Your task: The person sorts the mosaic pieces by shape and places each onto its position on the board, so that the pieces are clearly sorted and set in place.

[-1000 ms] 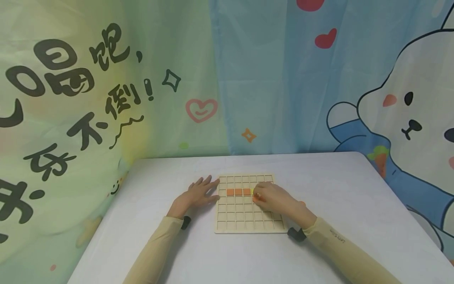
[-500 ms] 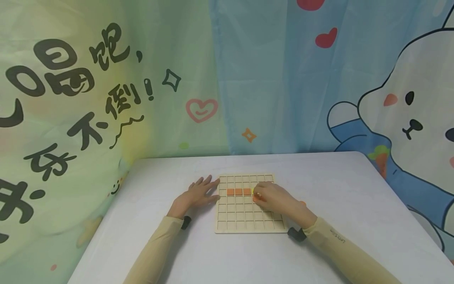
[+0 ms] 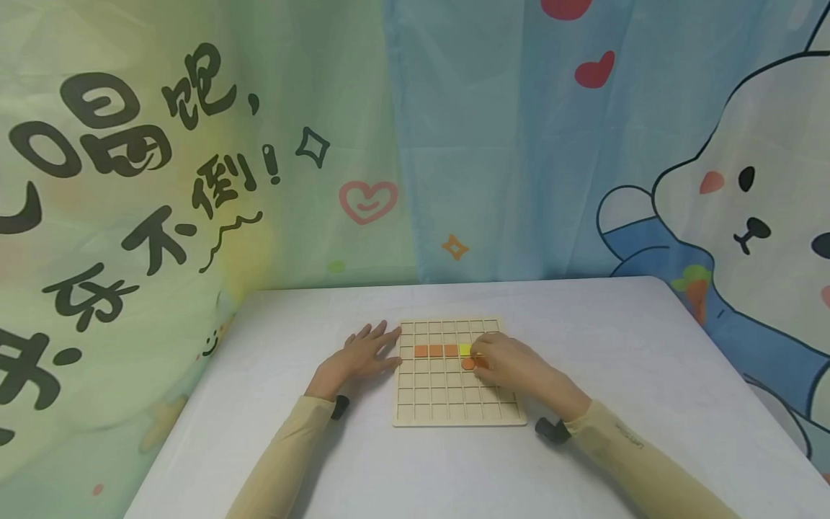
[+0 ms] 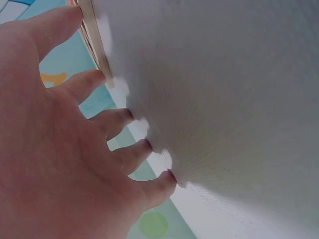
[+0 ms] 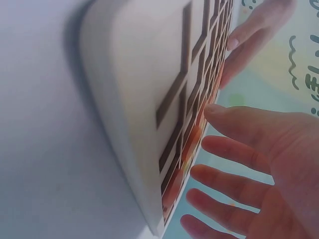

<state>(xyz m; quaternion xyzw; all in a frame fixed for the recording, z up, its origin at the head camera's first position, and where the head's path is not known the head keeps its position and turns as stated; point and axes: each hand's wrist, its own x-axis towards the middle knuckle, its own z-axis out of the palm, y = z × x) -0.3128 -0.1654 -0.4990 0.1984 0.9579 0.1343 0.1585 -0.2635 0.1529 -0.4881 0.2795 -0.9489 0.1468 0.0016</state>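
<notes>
A pale wooden grid board lies on the white table. Along one of its rows sit several orange squares, with a yellow square at their right end. Just below the yellow one is a round orange piece; more orange shows beside it under the right fingers. My left hand has its fingers spread, with thumb and index fingertip against the board's left edge. Over the board's right part hovers my right hand; in the right wrist view its fingers are extended and apart from the thumb, nothing visible between them.
The white table reaches back to a printed curtain with lettering and a cartoon animal. A black wrist device is on the right wrist, and another black device on the left.
My right hand has shifted slightly right, uncovering the yellow square and the round orange piece. An orange piece seen earlier beside the right wrist is now hidden. The left hand stays put.
</notes>
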